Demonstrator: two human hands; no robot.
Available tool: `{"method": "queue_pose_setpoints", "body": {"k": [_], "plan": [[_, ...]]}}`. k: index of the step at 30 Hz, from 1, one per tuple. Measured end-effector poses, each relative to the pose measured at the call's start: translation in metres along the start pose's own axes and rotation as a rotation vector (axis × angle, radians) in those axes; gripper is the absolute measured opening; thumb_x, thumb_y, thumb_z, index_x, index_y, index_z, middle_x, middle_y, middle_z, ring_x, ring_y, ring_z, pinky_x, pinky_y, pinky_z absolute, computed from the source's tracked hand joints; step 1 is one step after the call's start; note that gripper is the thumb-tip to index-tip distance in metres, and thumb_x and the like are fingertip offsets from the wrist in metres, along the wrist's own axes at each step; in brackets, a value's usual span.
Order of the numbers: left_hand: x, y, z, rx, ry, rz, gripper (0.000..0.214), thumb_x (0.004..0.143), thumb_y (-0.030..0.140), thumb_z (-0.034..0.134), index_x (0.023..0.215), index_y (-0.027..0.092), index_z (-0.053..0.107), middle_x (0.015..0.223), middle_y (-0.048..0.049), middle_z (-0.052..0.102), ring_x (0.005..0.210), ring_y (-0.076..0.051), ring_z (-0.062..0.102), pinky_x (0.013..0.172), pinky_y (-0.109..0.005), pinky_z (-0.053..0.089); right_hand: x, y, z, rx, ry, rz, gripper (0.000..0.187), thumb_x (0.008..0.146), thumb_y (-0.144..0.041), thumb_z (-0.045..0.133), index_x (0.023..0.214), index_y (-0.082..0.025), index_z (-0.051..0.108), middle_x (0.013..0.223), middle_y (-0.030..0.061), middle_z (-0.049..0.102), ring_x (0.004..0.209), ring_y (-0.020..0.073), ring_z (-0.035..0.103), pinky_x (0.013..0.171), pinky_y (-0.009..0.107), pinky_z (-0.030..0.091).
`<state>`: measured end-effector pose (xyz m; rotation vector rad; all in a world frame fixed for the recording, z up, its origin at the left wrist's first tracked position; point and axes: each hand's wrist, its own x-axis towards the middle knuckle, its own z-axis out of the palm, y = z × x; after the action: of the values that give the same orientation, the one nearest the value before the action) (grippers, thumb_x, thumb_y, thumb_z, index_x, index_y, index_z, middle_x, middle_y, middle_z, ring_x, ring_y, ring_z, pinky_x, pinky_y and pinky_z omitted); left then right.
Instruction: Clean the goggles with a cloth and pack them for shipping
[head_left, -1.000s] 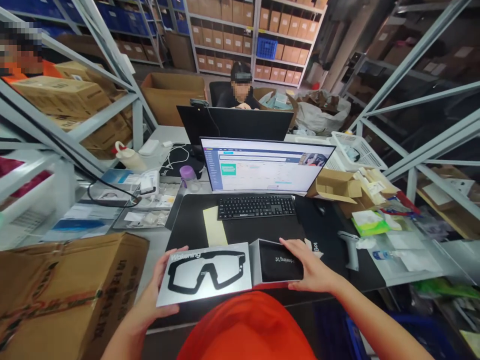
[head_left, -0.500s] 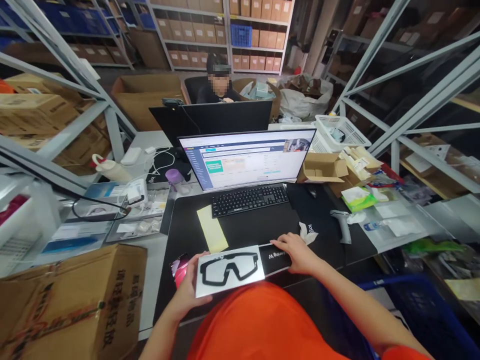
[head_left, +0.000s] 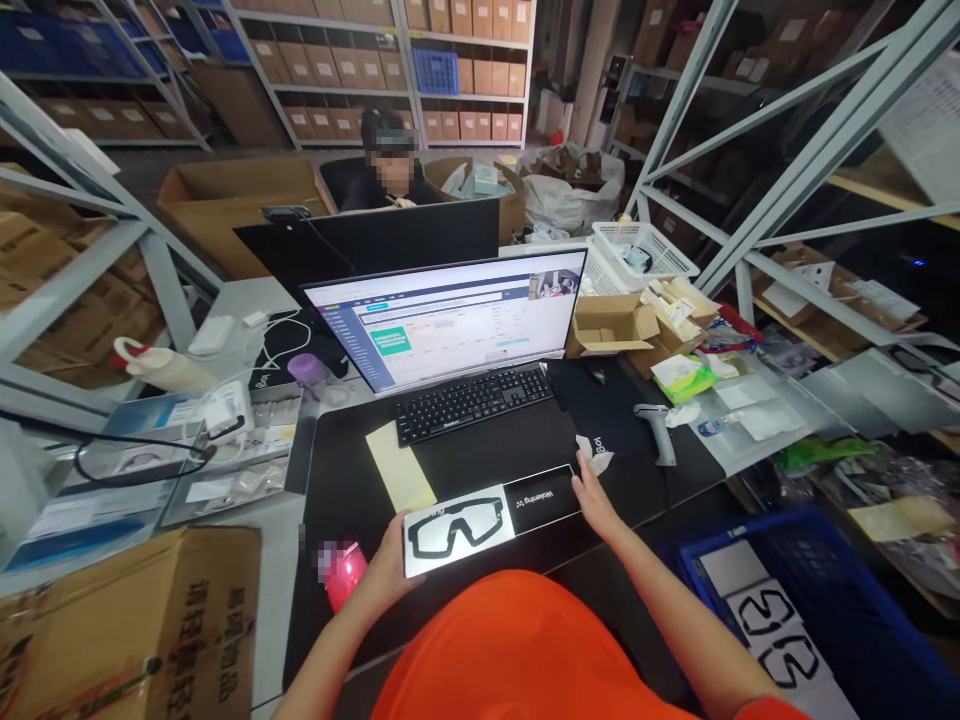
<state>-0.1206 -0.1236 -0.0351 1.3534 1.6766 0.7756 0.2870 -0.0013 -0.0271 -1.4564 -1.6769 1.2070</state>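
A long flat eyewear box lies in front of me above the black desk mat. Its white sleeve (head_left: 456,532), printed with a black glasses frame, covers the left part. From the sleeve's right end sticks out the black inner box (head_left: 541,500) with white lettering. My left hand (head_left: 390,560) is closed around the sleeve's left end. My right hand (head_left: 596,500) is against the inner box's right end, its fingers stretched out; its palm side is partly hidden. A crumpled white tissue (head_left: 598,456) is just beyond its fingertips. A pink shiny object (head_left: 345,575) rests left of my left hand.
Ahead stand a keyboard (head_left: 474,403) and a lit monitor (head_left: 457,325); a co-worker (head_left: 394,180) sits behind. A handheld scanner (head_left: 658,432) lies on the right. A blue crate (head_left: 705,545) with more printed boxes is lower right, a large carton (head_left: 127,620) lower left.
My right hand has loosened from its curled hold, its fingers now straighter at the box end. More black lettering shows. The view has turned right, bringing the blue crate's printed boxes into sight.
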Motion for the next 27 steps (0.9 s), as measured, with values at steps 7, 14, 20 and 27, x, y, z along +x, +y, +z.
{"method": "queue_pose_setpoints", "body": {"k": [7, 14, 20, 27], "plan": [[-0.004, -0.001, 0.013, 0.071, -0.019, -0.009, 0.1, 0.063, 0.018, 0.067, 0.145, 0.013, 0.011, 0.127, -0.0206, 0.057, 0.112, -0.031, 0.066, 0.101, -0.049, 0.049, -0.013, 0.028, 0.022, 0.355, 0.138, 0.164, 0.091, 0.075, -0.086, 0.047, 0.139, -0.022, 0.058, 0.139, 0.0114, 0.061, 0.127, 0.0341, 0.059, 0.105, 0.052, 0.047], [-0.004, -0.002, 0.012, 0.087, -0.007, -0.021, 0.098, 0.063, 0.019, 0.067, 0.144, 0.013, 0.012, 0.127, -0.0205, 0.057, 0.115, -0.032, 0.064, 0.1, -0.051, 0.049, -0.026, 0.022, 0.009, 0.288, 0.254, 0.303, 0.062, 0.081, -0.067, 0.063, 0.119, -0.02, 0.072, 0.121, 0.0103, 0.073, 0.12, 0.0312, 0.063, 0.105, 0.047, 0.047], [-0.004, 0.001, 0.011, 0.08, -0.015, -0.022, 0.097, 0.063, 0.022, 0.068, 0.142, 0.015, 0.013, 0.131, -0.0204, 0.054, 0.12, -0.033, 0.061, 0.104, -0.053, 0.046, -0.001, 0.014, 0.001, 0.169, 0.234, 0.38, 0.027, 0.094, -0.041, 0.063, 0.106, -0.017, 0.07, 0.116, 0.0069, 0.07, 0.11, 0.0238, 0.065, 0.101, 0.047, 0.049], [-0.004, 0.007, 0.01, 0.012, -0.054, -0.025, 0.099, 0.065, 0.02, 0.069, 0.143, 0.018, 0.009, 0.132, -0.0198, 0.052, 0.12, -0.032, 0.061, 0.107, -0.055, 0.043, 0.001, 0.012, 0.01, 0.186, 0.099, 0.314, 0.054, 0.094, -0.057, 0.054, 0.133, -0.02, 0.059, 0.145, 0.0128, 0.055, 0.135, 0.0297, 0.049, 0.115, 0.056, 0.033]]}}
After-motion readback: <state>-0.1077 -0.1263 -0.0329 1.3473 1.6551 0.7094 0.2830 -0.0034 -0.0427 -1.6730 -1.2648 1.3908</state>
